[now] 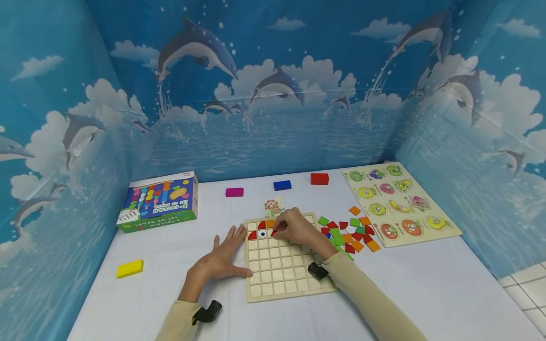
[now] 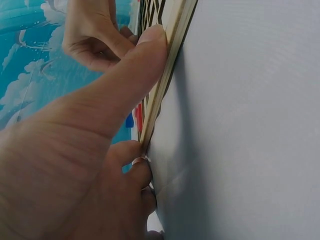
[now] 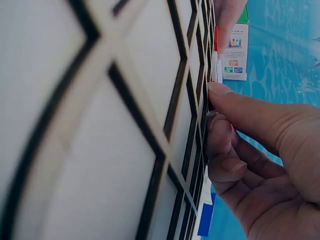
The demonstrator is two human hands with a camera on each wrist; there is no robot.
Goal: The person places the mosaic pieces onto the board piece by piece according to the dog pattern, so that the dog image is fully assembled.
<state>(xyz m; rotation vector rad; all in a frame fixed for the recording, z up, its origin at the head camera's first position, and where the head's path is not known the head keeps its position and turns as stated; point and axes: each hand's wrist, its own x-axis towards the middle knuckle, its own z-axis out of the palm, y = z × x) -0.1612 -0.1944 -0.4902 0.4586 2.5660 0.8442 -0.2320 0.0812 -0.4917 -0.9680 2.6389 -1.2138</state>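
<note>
A wooden grid board (image 1: pixel 278 274) lies on the white table. In its far left cells sit red quarter-round pieces (image 1: pixel 252 235), an orange square (image 1: pixel 270 223) and a white tile with a dark round dot (image 1: pixel 262 234). My right hand (image 1: pixel 294 226) pinches a small red piece (image 1: pixel 273 233) between thumb and fingertips, right at the cell beside the dotted tile. Fingers hide most of that piece. With fingers spread, my left hand (image 1: pixel 222 258) rests along the board's left edge, its thumb (image 2: pixel 150 45) touching the rim.
Loose colored tiles (image 1: pixel 337 236) lie in a heap right of the board, near a fruit puzzle board (image 1: pixel 401 203). A pattern card (image 1: pixel 273 207) lies behind the grid. Pink (image 1: pixel 234 192), blue (image 1: pixel 282 185), red (image 1: pixel 319 178) and yellow (image 1: pixel 130 268) blocks and a box (image 1: pixel 159 201) stand around.
</note>
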